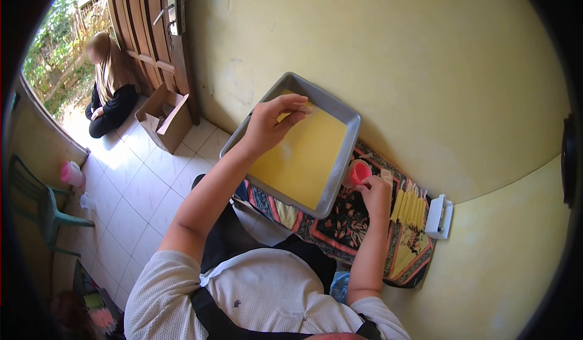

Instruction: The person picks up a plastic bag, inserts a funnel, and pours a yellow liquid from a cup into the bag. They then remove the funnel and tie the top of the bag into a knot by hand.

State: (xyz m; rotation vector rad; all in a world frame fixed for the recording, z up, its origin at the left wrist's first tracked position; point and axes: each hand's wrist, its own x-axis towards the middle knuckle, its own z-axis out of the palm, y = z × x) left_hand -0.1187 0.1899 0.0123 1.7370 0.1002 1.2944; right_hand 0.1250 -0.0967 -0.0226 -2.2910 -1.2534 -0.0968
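My left hand (274, 122) is raised above a large grey metal tray (340, 185), its thumb and fingers curled together. A small whitish bit shows at the fingertips, too small to name. Inside the tray lies a flat, smooth yellow layer (297, 164). My right hand (375, 193) grips the rim of a small red cup (360, 171) just right of the tray. The cup's opening faces up towards me; its contents cannot be made out.
The tray stands on a patterned cloth (346, 236) by the wall. Several yellow sticks (408, 209) lie in a row near a white holder (438, 217). A person (110, 91) sits by the open door (152, 36), beside a cardboard box (165, 121). A green chair (51, 212) is at left.
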